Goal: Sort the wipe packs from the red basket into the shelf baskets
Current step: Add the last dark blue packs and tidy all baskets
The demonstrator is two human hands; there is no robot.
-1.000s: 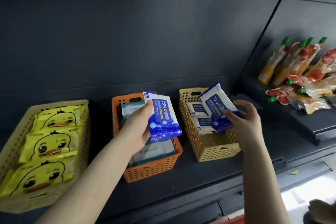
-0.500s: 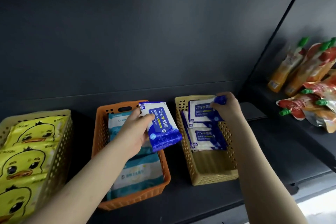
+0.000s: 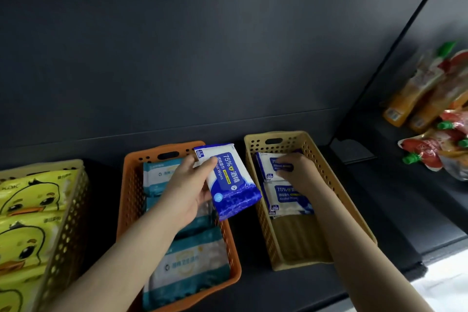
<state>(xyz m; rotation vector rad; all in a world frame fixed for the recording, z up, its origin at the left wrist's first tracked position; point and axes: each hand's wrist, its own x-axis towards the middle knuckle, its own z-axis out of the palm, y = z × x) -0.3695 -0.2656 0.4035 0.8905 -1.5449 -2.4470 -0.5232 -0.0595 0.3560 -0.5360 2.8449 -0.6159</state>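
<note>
My left hand [image 3: 186, 191] grips a blue and white alcohol wipe pack [image 3: 229, 182] above the gap between the orange basket [image 3: 131, 185] and the tan basket [image 3: 352, 213]. My right hand [image 3: 295, 168] reaches into the tan basket and presses its fingers on the rear blue wipe pack [image 3: 266, 167] there. A second blue wipe pack [image 3: 288, 197] lies in front of it. The orange basket holds teal and white wipe packs [image 3: 187, 266]. The red basket is out of view.
A pale yellow basket [image 3: 68, 213] with yellow duck wipe packs [image 3: 27, 192] stands at the left on the dark shelf [image 3: 395, 197]. Spouted drink pouches [image 3: 430, 119] lie on the neighbouring shelf at the right. The dark back wall rises behind the baskets.
My right hand lowered its blue pack into the back of the tan basket and now presses on it. The left hand kept its pack, almost still. The view shifted left and closer.
</note>
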